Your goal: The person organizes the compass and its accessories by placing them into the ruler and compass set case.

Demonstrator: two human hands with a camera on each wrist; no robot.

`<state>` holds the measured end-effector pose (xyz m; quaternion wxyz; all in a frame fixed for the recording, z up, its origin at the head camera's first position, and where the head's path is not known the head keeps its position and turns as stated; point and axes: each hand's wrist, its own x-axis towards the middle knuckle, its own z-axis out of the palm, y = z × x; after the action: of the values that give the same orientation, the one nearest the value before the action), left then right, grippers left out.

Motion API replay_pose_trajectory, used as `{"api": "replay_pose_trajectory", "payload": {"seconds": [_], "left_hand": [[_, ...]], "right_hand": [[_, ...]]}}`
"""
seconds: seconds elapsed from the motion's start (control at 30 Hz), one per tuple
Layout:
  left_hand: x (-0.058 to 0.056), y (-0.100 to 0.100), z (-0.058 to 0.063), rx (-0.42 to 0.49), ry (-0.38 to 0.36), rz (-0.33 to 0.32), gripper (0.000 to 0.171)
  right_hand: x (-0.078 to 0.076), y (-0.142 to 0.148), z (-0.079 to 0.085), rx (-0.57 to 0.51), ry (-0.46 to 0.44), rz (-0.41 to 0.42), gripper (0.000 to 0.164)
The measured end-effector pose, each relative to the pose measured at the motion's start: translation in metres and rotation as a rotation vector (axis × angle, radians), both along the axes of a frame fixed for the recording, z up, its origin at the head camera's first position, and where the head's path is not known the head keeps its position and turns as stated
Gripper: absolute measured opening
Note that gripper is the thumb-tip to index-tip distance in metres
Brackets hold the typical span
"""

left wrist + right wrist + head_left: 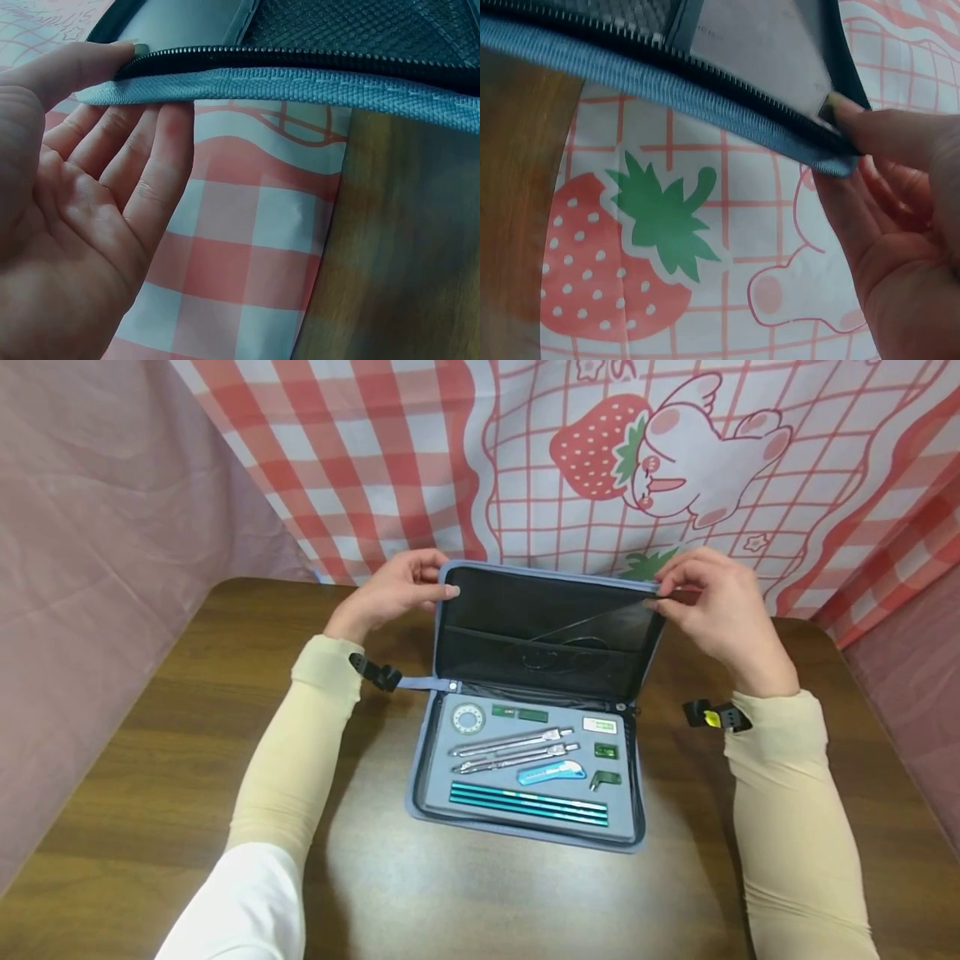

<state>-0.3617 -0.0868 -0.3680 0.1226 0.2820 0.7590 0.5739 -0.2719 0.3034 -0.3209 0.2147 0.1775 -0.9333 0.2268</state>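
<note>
A blue zippered case (525,839) lies open on the table, its lid (487,660) raised. At the lid's upper left corner my left hand (397,585) pinches the edge, thumb inside and fingers behind, as the left wrist view also shows. My right hand (712,597) pinches the upper right corner the same way. Inside the lid is a dark mesh pocket (360,30). Set in the grey tray (442,760) are two silver mechanical pencils (510,742), a light blue utility knife (551,772), several teal pencils (528,803), a round ring-shaped piece (468,719) and a white eraser (600,726).
Small green pieces (606,750) also sit in the tray. A blue strap (420,682) sticks out at the case's left hinge. Behind the wooden table (187,735) hangs a red and white checked cloth (360,460) with a strawberry print.
</note>
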Motion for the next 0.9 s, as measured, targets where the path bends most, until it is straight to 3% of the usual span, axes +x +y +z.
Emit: {"api": "replay_pose_trajectory", "payload": {"seconds": [0.23,0.5,0.7,0.9], "left_hand": [[0.003,-0.002,-0.002,0.023,0.049,-0.046,0.034],[0.039,0.002,0.026,-0.043,0.111,-0.075,0.027],[0.057,-0.001,0.035,-0.113,0.155,-0.108,0.033],[0.076,-0.016,0.022,-0.25,0.369,-0.112,0.051]], "right_hand": [[0.006,0.003,-0.004,0.005,0.005,0.021,0.018],[0.019,0.008,-0.013,-0.08,-0.225,-0.03,0.06],[0.032,0.011,-0.014,-0.132,-0.301,0.026,0.04],[0.058,0.01,-0.015,-0.146,-0.381,0.144,0.03]]}}
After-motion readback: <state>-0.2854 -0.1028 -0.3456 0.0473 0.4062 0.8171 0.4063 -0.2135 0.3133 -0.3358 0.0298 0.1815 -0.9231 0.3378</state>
